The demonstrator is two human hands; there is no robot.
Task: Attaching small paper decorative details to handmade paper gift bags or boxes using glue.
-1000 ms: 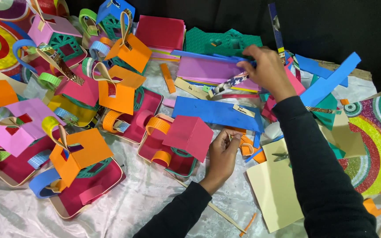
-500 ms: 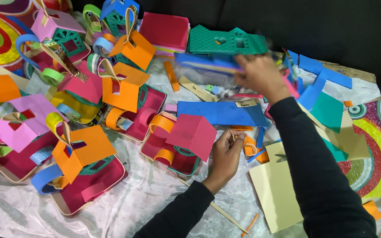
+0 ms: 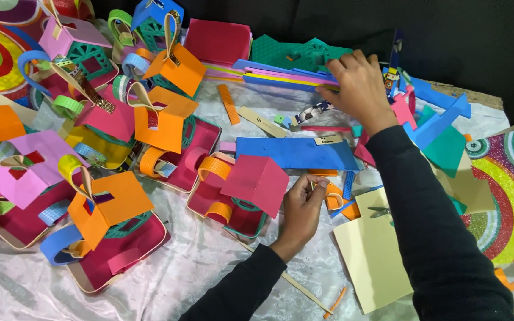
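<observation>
The right hand (image 3: pixel 358 80) reaches to the far side of the table (image 3: pixel 209 267), its fingers (image 3: pixel 340 66) curled down onto a stack of foam strips (image 3: pixel 281 74) in blue, pink and yellow that lies just in front of a green foam cut-out (image 3: pixel 295 52). The fingers press on the right end of the stack and look closed on it, though how many strips they actually pinch cannot be told. The stack's long axis runs left to right across the view, tilting slightly downward toward the right, with the free end pointing left toward a flat pink foam block (image 3: pixel 218 40).

The left hand (image 3: pixel 301 208) rests nearer the body, beside a pink foam house (image 3: pixel 251 187) sitting in its tray. Its fingers are bent inward around a small orange foam piece (image 3: pixel 333 196) (the grip itself is partly hidden, so whether it is truly held or only touched is unclear).

By the look of things, the step in hand is picking material from the strip pile. Separating one strip would call for sliding a single layer off the others, drawing it along its length rather than lifting the whole stack.

A broad blue foam sheet (image 3: pixel 295 153) lies between the two hands, and small scissors (image 3: pixel 379 210) rest on a cream card (image 3: pixel 373 261).
</observation>
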